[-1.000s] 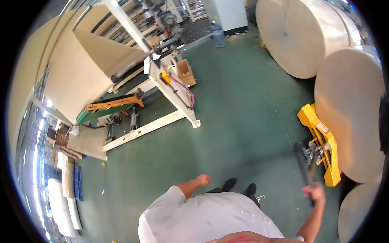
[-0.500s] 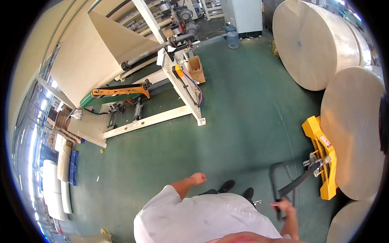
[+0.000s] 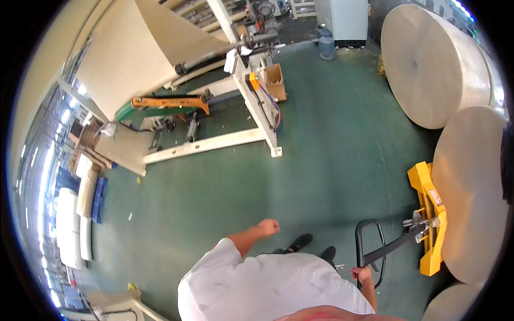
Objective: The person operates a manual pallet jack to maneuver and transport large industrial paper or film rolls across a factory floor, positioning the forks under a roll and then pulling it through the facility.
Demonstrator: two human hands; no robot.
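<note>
My right hand is closed around the lower part of a black loop handle. From that handle a dark bar runs up and right to a yellow roll truck. The truck stands against the flat end of a large paper roll on my right. Ahead of my body, my left hand is held in a loose fist over the green floor, with nothing visible in it.
Another big wrapped roll stands farther off at right, and part of one more shows lower right. A cream machine frame carrying a paper web stands ahead left. Beside it is a cardboard box; blue bottles stand beyond.
The view has turned, so the machine sits farther right. My right hand has moved left with the handle, which was blurred before and is sharp now. My left hand remains a fist.
</note>
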